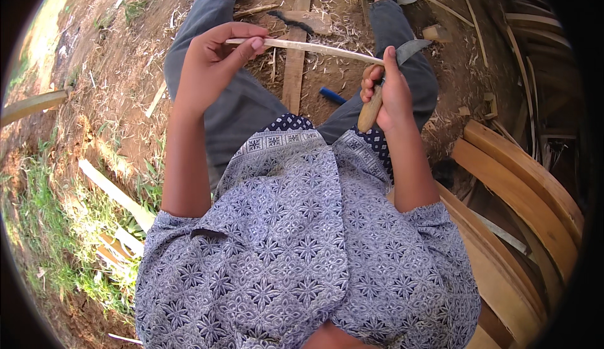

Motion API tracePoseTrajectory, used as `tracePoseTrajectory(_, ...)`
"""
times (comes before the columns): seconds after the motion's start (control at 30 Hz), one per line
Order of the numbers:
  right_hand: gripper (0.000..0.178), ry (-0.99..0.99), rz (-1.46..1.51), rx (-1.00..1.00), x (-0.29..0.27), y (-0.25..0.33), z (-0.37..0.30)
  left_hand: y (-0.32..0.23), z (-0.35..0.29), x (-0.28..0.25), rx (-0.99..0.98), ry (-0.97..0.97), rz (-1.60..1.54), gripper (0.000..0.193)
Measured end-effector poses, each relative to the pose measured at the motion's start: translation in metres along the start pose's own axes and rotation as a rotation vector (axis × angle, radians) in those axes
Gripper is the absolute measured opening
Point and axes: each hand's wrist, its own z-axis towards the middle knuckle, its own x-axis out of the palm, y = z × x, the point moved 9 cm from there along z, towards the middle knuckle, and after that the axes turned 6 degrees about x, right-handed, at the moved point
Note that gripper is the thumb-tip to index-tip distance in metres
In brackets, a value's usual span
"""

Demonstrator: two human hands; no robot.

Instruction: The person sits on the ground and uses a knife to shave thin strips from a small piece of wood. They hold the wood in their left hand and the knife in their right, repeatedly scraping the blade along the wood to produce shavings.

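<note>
A thin, pale wooden stick (321,48) stretches between my two hands above my spread legs. My left hand (221,59) pinches its left end between thumb and fingers. In my right hand (395,91) is a knife with a wooden handle (371,108) and a curved metal blade (412,51) that points up and to the right. The stick's right end meets my right thumb close to the base of the blade; whether those fingers also grip the stick is hard to make out.
Wood shavings and a flat board (294,66) lie on the dirt between my legs, with a dark cloth-like strip (290,22) and a blue object (331,95). Curved planks (522,185) are stacked at my right. Grass and split wood pieces (116,191) are on my left.
</note>
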Motion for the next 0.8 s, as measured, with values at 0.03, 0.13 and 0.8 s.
tracePoseTrajectory(0.03, 0.054, 0.0, -0.007, 0.008, -0.003, -0.002, 0.005, 0.001, 0.0, 0.001, 0.002, -0.011, -0.014, 0.023)
tracePoseTrajectory(0.13, 0.061, 0.094, 0.039, -0.017, 0.002, -0.004, 0.017, 0.005, 0.001, 0.001, 0.018, -0.123, -0.038, 0.02)
tracePoseTrajectory(0.8, 0.034, -0.176, 0.002, 0.017, -0.025, -0.057, 0.1, 0.166, 0.096, 0.07, -0.007, 0.47, 1.085, 0.056)
